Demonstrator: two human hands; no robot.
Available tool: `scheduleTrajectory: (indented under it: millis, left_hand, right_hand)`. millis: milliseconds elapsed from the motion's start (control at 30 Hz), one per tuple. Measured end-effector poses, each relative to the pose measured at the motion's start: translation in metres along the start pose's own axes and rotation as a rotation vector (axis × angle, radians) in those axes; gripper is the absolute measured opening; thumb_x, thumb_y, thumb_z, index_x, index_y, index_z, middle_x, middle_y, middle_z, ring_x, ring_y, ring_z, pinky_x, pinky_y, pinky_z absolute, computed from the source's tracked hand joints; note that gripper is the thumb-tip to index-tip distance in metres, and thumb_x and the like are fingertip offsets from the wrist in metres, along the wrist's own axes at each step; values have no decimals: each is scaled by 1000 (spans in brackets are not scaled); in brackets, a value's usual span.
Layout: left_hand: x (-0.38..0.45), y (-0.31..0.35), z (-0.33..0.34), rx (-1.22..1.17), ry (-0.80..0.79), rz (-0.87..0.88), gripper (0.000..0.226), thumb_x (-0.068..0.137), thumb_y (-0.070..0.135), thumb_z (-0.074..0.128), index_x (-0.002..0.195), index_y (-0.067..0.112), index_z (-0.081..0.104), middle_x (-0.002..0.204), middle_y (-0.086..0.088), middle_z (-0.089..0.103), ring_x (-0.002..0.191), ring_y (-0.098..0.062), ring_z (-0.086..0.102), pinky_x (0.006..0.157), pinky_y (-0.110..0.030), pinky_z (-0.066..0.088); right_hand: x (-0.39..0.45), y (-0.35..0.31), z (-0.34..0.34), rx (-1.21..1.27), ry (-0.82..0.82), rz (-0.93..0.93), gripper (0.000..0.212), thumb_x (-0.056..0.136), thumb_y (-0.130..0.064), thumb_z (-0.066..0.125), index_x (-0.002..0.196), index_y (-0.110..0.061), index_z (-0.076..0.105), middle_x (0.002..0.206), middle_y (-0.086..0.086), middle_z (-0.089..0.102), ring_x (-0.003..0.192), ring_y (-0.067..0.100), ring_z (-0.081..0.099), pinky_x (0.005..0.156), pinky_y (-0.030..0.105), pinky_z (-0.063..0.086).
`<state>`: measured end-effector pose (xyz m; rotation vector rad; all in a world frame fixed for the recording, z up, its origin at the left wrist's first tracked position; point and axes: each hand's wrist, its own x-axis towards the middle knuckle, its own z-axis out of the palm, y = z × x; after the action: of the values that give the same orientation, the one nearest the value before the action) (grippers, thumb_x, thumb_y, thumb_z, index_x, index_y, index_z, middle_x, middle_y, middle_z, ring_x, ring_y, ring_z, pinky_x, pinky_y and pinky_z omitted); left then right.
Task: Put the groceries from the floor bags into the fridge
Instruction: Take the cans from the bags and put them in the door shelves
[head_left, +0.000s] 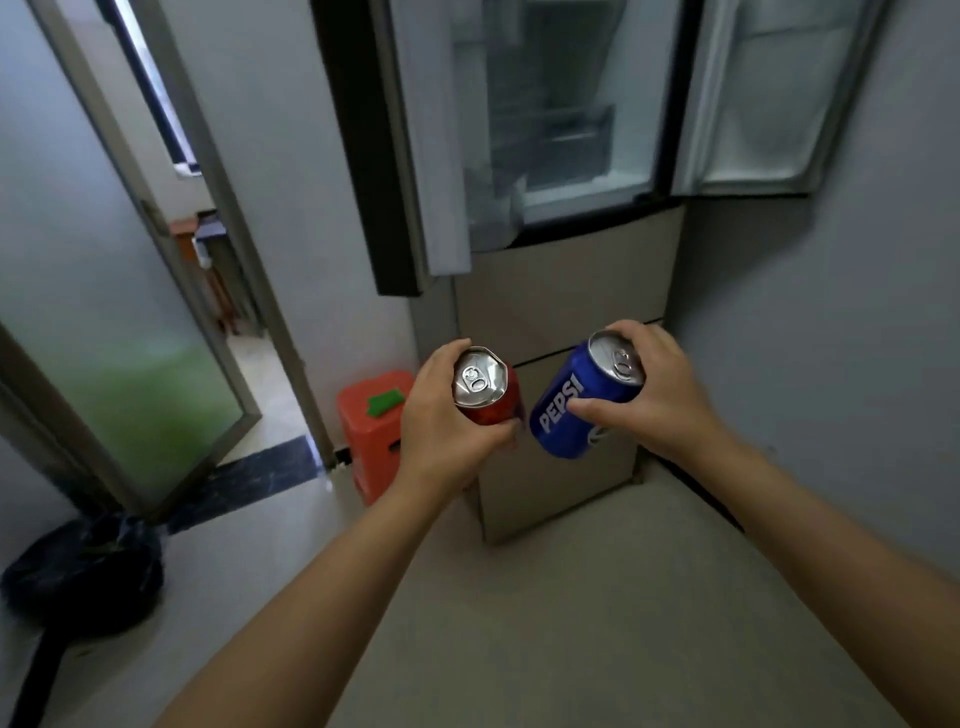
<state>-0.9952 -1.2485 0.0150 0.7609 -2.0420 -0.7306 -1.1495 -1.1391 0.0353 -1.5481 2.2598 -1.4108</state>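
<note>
Left hand (441, 415) grips a red aluminium can (485, 389), right hand (660, 384) a blue Pepsi can (576, 410); neither is yet in the open grey fridge (566, 156).

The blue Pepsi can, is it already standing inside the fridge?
No, the right hand holds the blue Pepsi can in front of the open fridge.

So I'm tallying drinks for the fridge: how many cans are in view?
2. A red can in the left hand, a blue Pepsi can in the right hand. Others may be out of view.
</note>
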Motion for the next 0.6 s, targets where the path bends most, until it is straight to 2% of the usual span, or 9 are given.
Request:
scheduleTrajectory:
  millis: [100, 233, 333, 367, 433, 500, 533, 600]
  left_hand:
    - [36, 41, 37, -5, 8, 87, 80, 60, 4, 83, 131, 10, 45, 112, 8, 44, 107, -7, 46, 89, -17, 39]
    - [85, 80, 86, 20, 75, 177, 83, 56, 5, 87, 129, 7, 47, 119, -3, 53, 110, -15, 52, 91, -18, 43]
    - [120, 102, 111, 44, 161, 220, 82, 53, 7, 88, 125, 5, 50, 111, 3, 50, 104, -13, 51, 86, -8, 40]
    - [132, 108, 116, 68, 191, 252, 81, 52, 9, 88, 124, 3, 51, 110, 2, 51, 102, -14, 52, 86, -11, 41]
    - [158, 119, 122, 125, 241, 294, 79, 51, 13, 85, 122, 0, 52, 112, -7, 57, 103, -19, 54, 89, -21, 43]
    - [185, 128, 125, 192, 312, 324, 78, 53, 16, 83, 122, -3, 52, 117, -15, 58, 105, -19, 53, 90, -22, 41]
    - [197, 131, 125, 228, 354, 348, 76, 53, 18, 81, 121, -4, 52, 118, -17, 59, 104, -17, 51, 90, -17, 40]
    - [221, 135, 121, 295, 418, 405, 74, 54, 17, 81, 118, -7, 53, 116, -21, 58, 103, -13, 46, 89, 1, 35]
  right_hand:
    - [27, 24, -44, 9, 77, -49, 64, 61, -16, 83, 115, -9, 49, 103, -1, 42, 93, 11, 46, 68, 4, 38]
    - [77, 61, -100, 100, 139, -94, 70, 61, -14, 83, 119, -6, 45, 107, -2, 40, 96, 11, 46, 65, -5, 40]
    - [120, 78, -131, 170, 184, -143, 71, 60, -12, 84, 119, -6, 44, 110, -1, 41, 99, 11, 47, 71, 4, 42]
    - [135, 80, -139, 199, 188, -157, 71, 60, -12, 83, 119, -7, 44, 111, 0, 42, 100, 12, 48, 78, 9, 46]
    - [165, 84, -147, 259, 195, -183, 70, 61, -14, 83, 118, -7, 43, 116, 5, 45, 107, 18, 50, 91, 31, 51]
    - [193, 85, -151, 302, 223, -223, 69, 61, -16, 82, 118, -6, 43, 120, 12, 47, 111, 24, 51, 95, 43, 49]
    - [207, 87, -152, 320, 237, -237, 69, 62, -16, 82, 118, -5, 43, 121, 13, 47, 112, 25, 51, 96, 44, 49]
    - [236, 86, -150, 359, 260, -268, 69, 62, -18, 82, 118, -7, 43, 121, 12, 47, 112, 24, 51, 96, 44, 49]
